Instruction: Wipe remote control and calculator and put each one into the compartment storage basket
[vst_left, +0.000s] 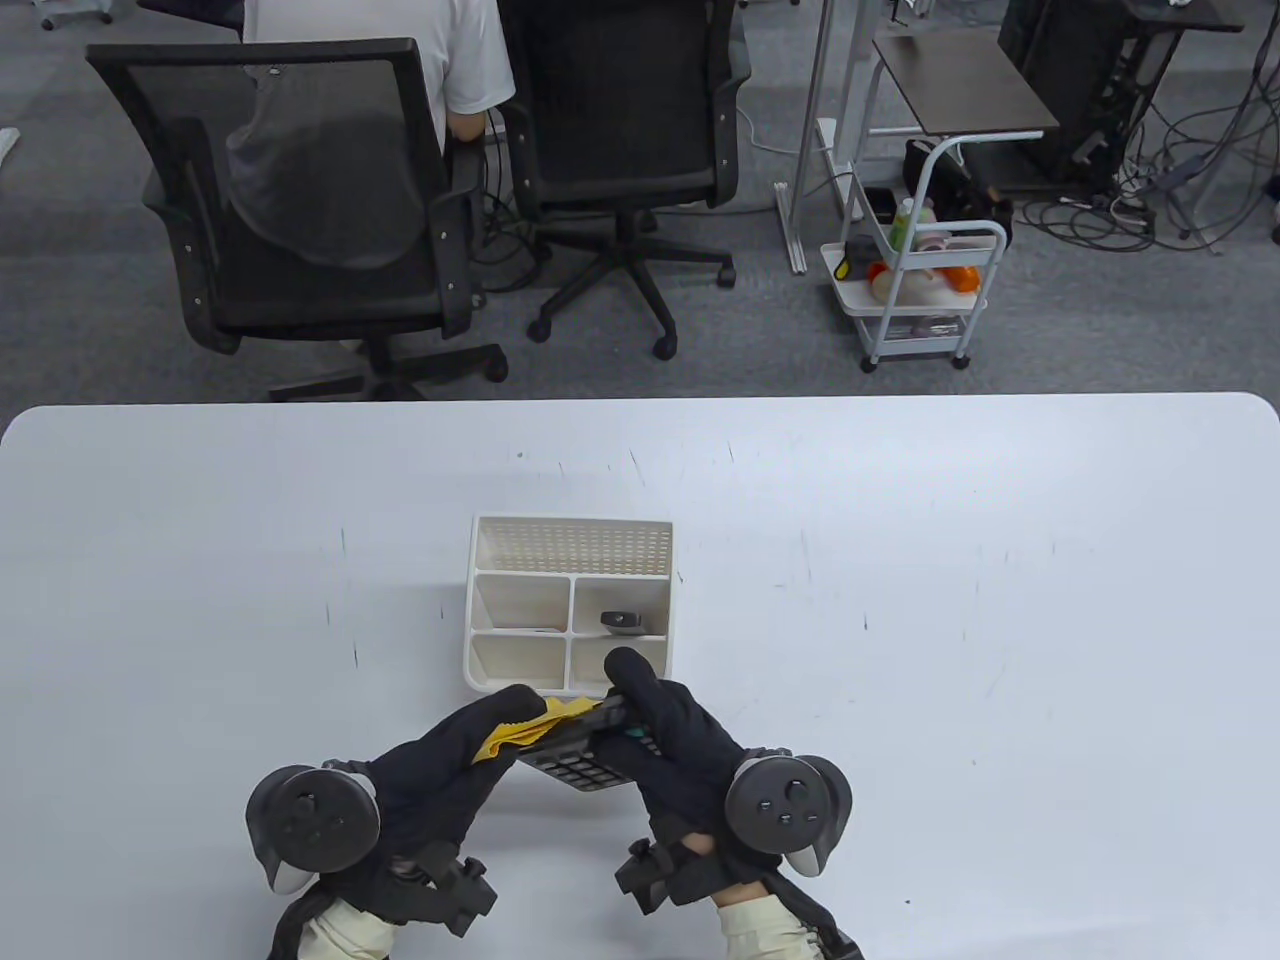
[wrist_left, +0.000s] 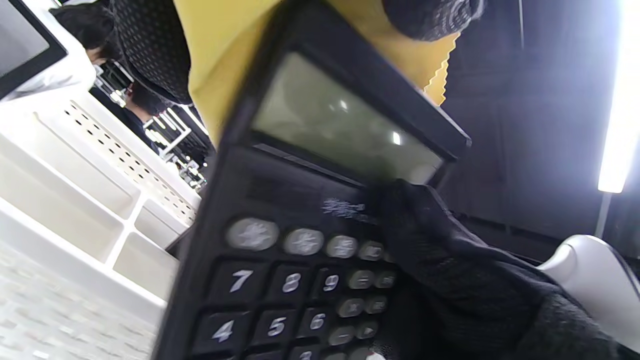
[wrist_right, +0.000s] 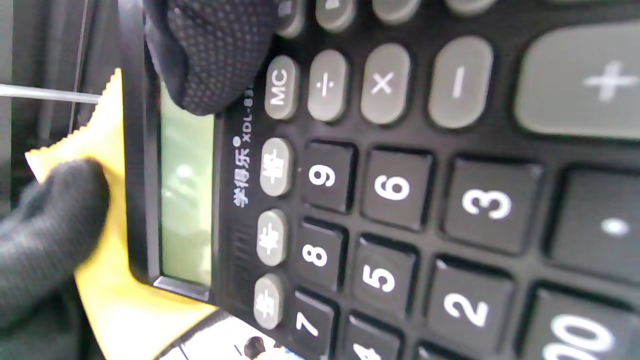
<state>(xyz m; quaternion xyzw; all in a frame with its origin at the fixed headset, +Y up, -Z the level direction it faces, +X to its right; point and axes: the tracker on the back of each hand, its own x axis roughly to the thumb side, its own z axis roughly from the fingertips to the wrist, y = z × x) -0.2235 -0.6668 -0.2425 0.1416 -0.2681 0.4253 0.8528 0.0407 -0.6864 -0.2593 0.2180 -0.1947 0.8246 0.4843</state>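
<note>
Just in front of the white compartment basket (vst_left: 570, 545), both hands hold a black calculator (vst_left: 585, 762) above the table. My right hand (vst_left: 640, 690) grips its right side, thumb on the face beside the display (wrist_right: 187, 200). My left hand (vst_left: 520, 705) pinches a yellow cloth (vst_left: 515, 732) against the calculator's top edge, behind the screen (wrist_left: 340, 125). The cloth (wrist_right: 120, 300) is folded around that edge under a left finger (wrist_right: 45, 225). A dark remote control (vst_left: 624, 622) stands in the basket's middle right compartment.
The basket (wrist_left: 75, 200) has a perforated back section and several small compartments; those on the left look empty. Bare white table lies on both sides. Beyond the far edge stand office chairs (vst_left: 310, 200), a seated person and a white cart (vst_left: 915, 290).
</note>
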